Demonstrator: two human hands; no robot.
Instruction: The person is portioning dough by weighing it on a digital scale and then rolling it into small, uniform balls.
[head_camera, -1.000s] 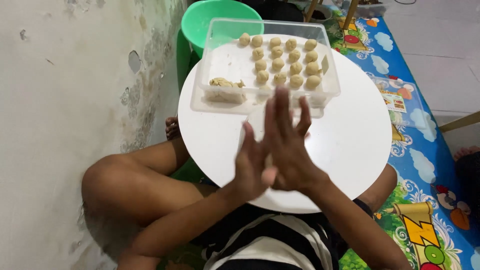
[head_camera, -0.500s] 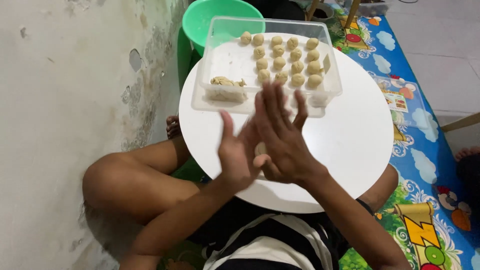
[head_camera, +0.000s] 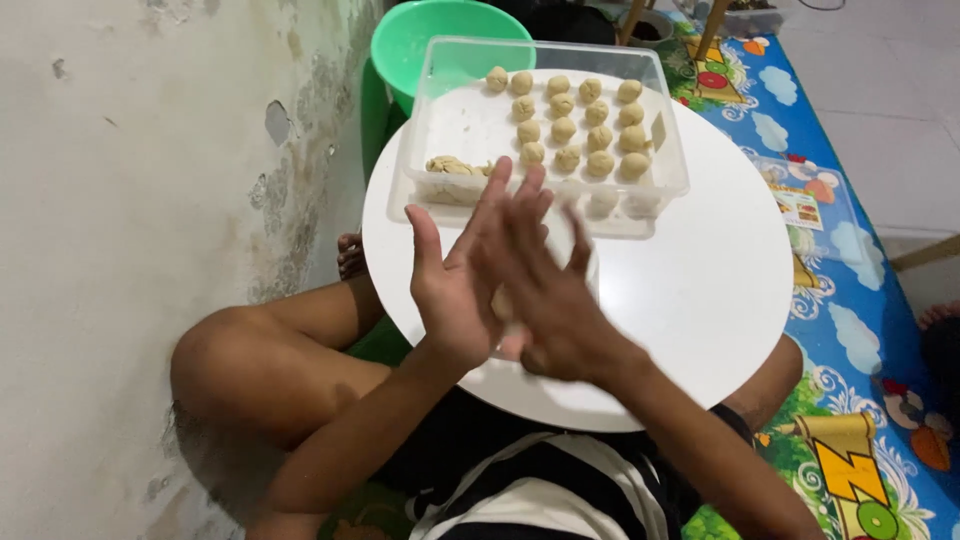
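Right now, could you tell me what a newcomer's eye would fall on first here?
The two hands pressed palm to palm over the round white table, left hand against right hand, with a pale piece of dough between them. Beyond them sits a clear plastic container holding rows of dough balls, with a green basin behind.

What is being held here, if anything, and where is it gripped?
A small pale lump of dough is pressed between the flat palms of the left hand and right hand; fingers stay extended, not curled round it.

White table (head_camera: 700, 290), green bowl (head_camera: 420, 30)
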